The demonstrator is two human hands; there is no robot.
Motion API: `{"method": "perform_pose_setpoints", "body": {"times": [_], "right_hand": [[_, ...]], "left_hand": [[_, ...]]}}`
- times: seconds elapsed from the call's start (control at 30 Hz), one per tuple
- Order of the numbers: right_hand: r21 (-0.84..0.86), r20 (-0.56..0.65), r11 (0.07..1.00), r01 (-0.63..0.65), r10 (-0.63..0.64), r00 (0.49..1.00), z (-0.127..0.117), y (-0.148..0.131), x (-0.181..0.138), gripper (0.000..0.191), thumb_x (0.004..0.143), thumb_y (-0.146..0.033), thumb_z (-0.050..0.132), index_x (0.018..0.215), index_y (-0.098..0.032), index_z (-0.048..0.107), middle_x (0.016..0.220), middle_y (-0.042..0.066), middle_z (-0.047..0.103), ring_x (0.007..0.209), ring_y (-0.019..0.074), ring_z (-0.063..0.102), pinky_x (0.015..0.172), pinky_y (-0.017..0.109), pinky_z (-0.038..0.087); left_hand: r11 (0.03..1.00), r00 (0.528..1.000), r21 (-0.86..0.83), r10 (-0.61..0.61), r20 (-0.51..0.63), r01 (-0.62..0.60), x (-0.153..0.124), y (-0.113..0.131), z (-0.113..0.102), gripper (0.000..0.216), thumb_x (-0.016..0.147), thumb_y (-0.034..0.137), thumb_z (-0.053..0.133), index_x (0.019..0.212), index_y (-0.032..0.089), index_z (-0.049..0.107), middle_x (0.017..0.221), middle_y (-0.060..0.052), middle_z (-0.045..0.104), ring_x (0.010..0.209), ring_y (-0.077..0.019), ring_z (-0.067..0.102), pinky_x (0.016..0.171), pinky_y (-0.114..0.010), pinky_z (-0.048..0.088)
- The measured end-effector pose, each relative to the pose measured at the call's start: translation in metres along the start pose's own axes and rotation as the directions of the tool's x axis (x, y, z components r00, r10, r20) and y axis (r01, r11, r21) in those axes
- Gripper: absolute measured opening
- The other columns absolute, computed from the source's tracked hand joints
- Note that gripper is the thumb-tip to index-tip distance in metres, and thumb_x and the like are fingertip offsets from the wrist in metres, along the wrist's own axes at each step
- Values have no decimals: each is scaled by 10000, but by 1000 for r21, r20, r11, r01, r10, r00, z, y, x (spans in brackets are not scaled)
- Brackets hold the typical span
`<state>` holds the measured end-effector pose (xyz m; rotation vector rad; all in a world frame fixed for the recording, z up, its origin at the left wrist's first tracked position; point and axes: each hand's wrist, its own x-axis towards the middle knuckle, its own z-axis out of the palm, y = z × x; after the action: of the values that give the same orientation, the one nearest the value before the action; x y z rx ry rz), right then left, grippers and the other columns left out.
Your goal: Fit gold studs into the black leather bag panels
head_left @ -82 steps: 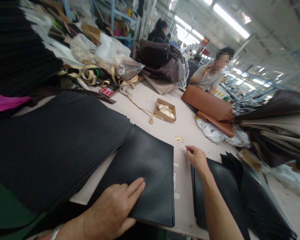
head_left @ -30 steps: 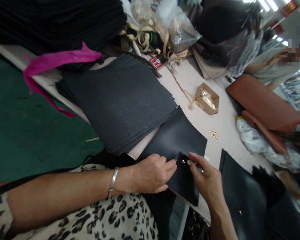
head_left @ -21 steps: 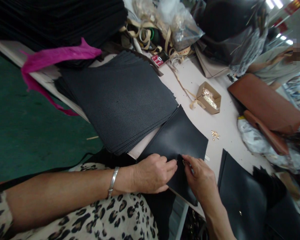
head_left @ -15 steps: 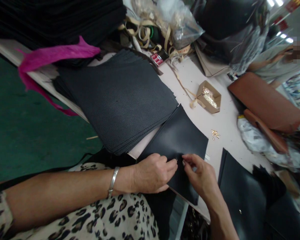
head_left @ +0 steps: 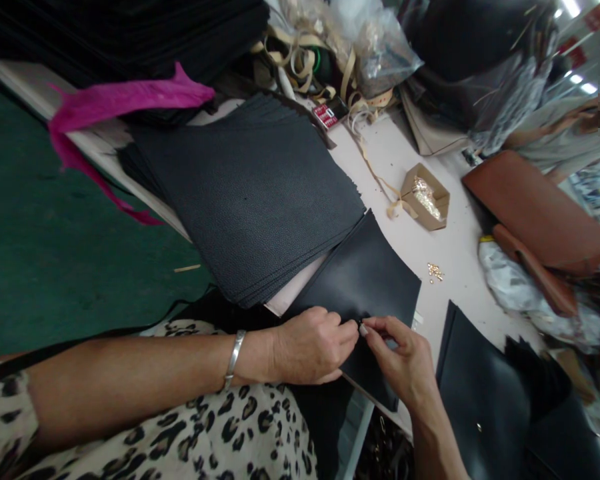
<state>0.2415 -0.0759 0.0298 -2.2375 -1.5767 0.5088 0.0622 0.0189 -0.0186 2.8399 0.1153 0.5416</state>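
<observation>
A smooth black leather panel (head_left: 367, 267) lies at the table's near edge. My left hand (head_left: 313, 347), below a silver bracelet, is closed on this panel with its fingers curled. From the other side, my right hand (head_left: 403, 353) pinches thumb and forefinger together just above the leather. Fingertips of both hands meet there, and whatever tiny thing is between the right ones is too small to make out. Up the table lies a little heap of gold-coloured metal pieces (head_left: 435, 272), and beyond it a small cardboard box (head_left: 433, 218) holds more shiny pieces.
A stack of grained black leather sheets (head_left: 260, 200) borders the panel on the left. More black panels (head_left: 480, 393) lie at right, one bearing a small metal fitting. Brown leather pieces (head_left: 540, 213), plastic bags (head_left: 385, 57) and a pink strip (head_left: 135, 100) surround the work area.
My right fingertips have come closer to my left ones, closing the small gap between them over the panel. The whole view has shifted slightly.
</observation>
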Motion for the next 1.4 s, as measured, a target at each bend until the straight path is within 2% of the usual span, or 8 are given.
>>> {"method": "perform_pose_setpoints", "body": {"times": [0.13,0.3,0.37,0.8,0.97,1.23,1.3,1.4], "right_hand": [[57,0,998,-27,27,1000,4,-2,-1,165,863,-318,615,861,-220,748,815,26,736,681,169,655,664,279,516],[126,119,951,-281,267,956,1,-5,8,196,806,-389,656,830,-220,754,778,20,743,687,184,666,647,280,498],[111,170,938,-328,307,936,-2,-6,14,219,793,-411,658,813,-212,748,759,21,738,691,189,662,648,285,484],[15,409,920,-391,351,842,-12,0,44,163,732,-365,638,717,-203,652,614,-3,647,525,139,545,471,247,371],[-16,393,937,-349,327,860,-10,4,45,103,723,-307,614,698,-215,654,582,3,645,497,148,565,435,247,377],[-6,419,929,-370,339,842,-6,2,58,46,633,-185,659,651,-212,626,494,-18,608,432,133,537,399,234,355],[40,417,931,-363,315,853,-8,-2,56,58,636,-174,656,681,-201,631,496,-25,597,440,128,529,415,234,367],[219,377,915,-339,241,894,-17,4,41,181,715,-308,682,838,-175,685,639,7,669,572,153,606,521,261,469]], "left_hand": [[1000,1000,-10,1,-6,-1,0,0,3,430,867,441,604,1121,96,632,1080,-111,646,748,-212,559,568,-360,410],[999,1000,-34,-5,2,5,-1,0,3,480,842,449,649,1156,87,626,1090,-106,650,760,-209,562,589,-361,434],[999,1000,-47,-1,11,2,-1,-1,2,487,841,445,652,1164,82,624,1092,-106,650,762,-207,562,593,-356,439],[997,1000,-76,19,-2,-19,-2,-3,3,370,949,276,448,1188,63,634,1224,-146,631,764,-209,572,561,-351,438],[996,999,-81,31,-23,-33,-3,-4,6,347,957,267,428,1141,82,657,1207,-142,643,731,-200,563,544,-346,424],[996,998,-92,19,56,-13,1,-3,0,335,921,287,501,1174,99,614,1126,-121,643,729,-209,557,559,-363,416],[997,997,-79,-6,75,12,3,-1,-3,319,910,279,518,1165,108,605,1053,-107,647,736,-214,561,574,-365,420],[997,997,-70,-19,70,24,3,-1,-6,255,906,261,526,1122,153,606,973,-73,639,740,-207,565,596,-350,428]]}}
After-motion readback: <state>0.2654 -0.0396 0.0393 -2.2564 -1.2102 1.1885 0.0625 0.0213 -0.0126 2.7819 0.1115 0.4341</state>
